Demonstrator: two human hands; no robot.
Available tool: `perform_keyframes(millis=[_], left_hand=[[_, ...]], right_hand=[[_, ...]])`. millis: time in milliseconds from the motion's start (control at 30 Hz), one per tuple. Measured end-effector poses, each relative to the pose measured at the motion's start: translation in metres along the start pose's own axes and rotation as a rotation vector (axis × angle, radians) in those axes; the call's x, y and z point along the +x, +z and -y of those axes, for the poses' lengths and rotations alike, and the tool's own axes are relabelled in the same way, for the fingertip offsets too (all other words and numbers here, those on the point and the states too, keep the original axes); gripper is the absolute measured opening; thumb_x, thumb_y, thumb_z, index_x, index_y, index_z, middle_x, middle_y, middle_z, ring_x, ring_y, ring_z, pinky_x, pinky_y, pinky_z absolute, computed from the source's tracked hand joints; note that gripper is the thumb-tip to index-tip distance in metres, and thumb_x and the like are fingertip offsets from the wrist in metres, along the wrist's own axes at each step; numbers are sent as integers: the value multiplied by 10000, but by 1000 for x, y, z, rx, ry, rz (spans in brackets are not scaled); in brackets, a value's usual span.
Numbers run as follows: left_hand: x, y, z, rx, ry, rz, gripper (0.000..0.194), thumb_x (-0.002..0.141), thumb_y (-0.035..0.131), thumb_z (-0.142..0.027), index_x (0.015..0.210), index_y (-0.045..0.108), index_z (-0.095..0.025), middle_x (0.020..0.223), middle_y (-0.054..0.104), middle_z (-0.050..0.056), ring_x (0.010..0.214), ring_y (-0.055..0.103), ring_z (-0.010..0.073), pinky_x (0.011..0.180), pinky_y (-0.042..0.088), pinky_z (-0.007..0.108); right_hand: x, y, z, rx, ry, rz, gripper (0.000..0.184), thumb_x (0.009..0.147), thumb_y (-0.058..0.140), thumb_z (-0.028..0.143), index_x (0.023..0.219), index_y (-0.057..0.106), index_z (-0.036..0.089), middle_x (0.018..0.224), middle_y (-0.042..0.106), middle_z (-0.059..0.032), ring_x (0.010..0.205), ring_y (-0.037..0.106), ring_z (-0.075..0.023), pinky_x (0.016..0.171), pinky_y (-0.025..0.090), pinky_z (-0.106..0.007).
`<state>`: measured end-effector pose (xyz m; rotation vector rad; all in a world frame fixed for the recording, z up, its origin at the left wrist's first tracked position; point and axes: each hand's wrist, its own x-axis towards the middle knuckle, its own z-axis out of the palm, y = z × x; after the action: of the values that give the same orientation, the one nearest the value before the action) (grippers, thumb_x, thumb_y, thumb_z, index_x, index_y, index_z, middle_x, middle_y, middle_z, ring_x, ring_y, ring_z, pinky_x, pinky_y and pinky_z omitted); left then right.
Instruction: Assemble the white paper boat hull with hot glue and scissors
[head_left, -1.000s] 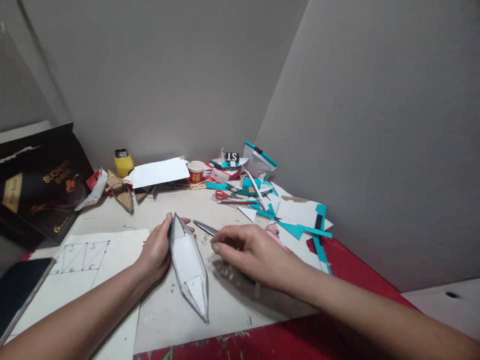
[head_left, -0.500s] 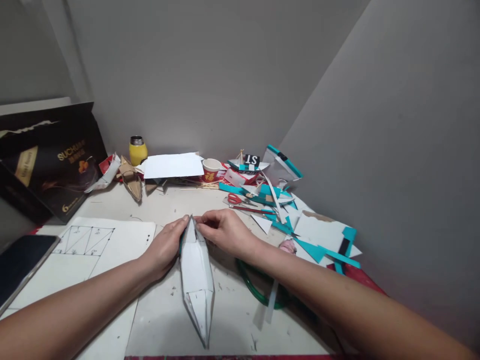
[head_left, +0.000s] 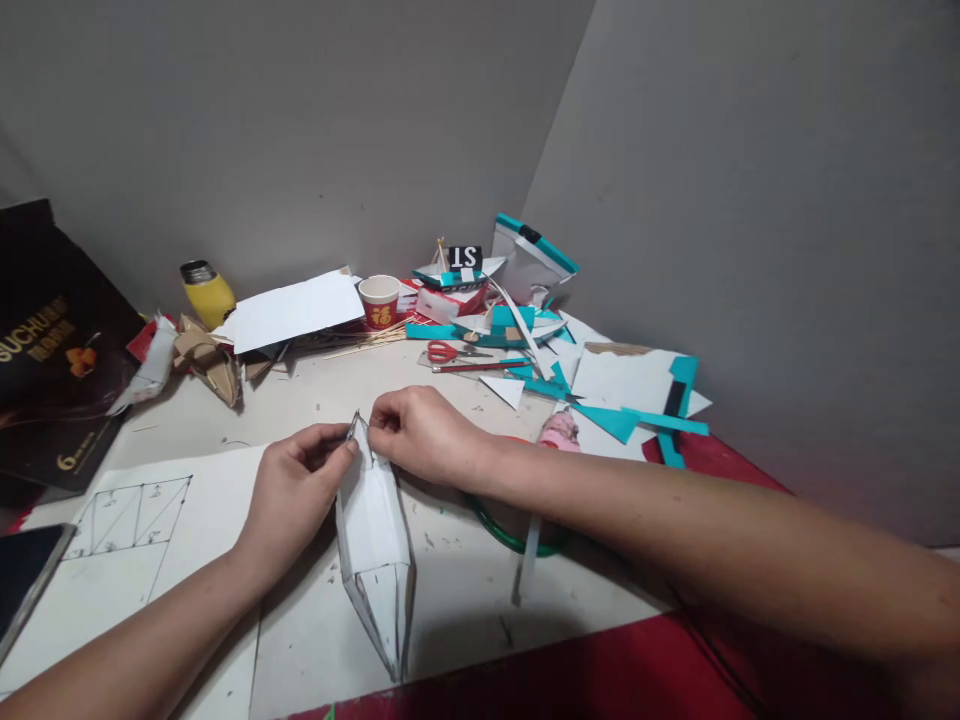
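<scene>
Here, my left hand [head_left: 289, 490] pinches the far tip of the paper hull [head_left: 375, 520]; right hand [head_left: 424, 435] alongside, grip unclear. Right forearm [head_left: 645, 515] part-covers a green hoop [head_left: 498, 532]; scissors [head_left: 442, 351] beyond.

This was a craft corner between grey walls [head_left: 300, 130], judging by scissors [head_left: 442, 351], a ruled drawing [head_left: 150, 515], teal scraps [head_left: 607, 422] and a model boat [head_left: 510, 331] across the surface [head_left: 300, 398].

Paper boat [head_left: 379, 525], lower centre: white, edged in dark grey.
Sheet [head_left: 161, 520], lower left: white, shows dark ruled lines.
Box [head_left: 52, 400], far left: black, bears gold lettering and an orange motif.
Bottle [head_left: 208, 298], upper left: yellow, dark at the neck.
Cup [head_left: 380, 302], upper centre: red, carries a gold character beneath a white rim.
Small panel [head_left: 465, 258], upper centre: black, white letters.
Strip [head_left: 681, 385], right: teal, banded black.
</scene>
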<state>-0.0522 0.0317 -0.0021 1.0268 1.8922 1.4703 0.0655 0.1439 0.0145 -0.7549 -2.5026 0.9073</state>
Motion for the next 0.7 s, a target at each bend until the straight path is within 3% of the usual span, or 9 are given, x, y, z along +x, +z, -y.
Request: perform_keyframes(millis=[333, 567, 700], left_hand=[[-6, 3, 5, 71, 4, 1, 177, 757, 668, -262, 886, 756, -180, 821, 745, 38, 792, 650, 200, 735, 487, 280], [-9, 5, -2, 45, 9, 33, 134, 775, 603, -226, 856, 703, -187, 590, 594, -32, 588, 528, 133, 559, 395, 217], [-11, 5, -5, 51, 14, 44, 92, 774, 580, -216, 804, 663, -190, 592, 558, -45, 545, 457, 111, 524, 347, 205]], right_hand=[[-2, 2, 1, 40, 16, -2, 132, 715, 577, 102, 624, 663, 145, 568, 601, 6, 543, 482, -99, 549, 318, -227], [-3, 2, 5, 34, 8, -3, 148, 713, 568, 82, 602, 643, 147, 553, 587, 15, 535, 481, -98, 543, 312, -225], [-3, 1, 7, 18, 2, -10, 146, 715, 568, 95, 605, 649, 144, 558, 587, 10, 542, 478, -101, 545, 313, -226]])
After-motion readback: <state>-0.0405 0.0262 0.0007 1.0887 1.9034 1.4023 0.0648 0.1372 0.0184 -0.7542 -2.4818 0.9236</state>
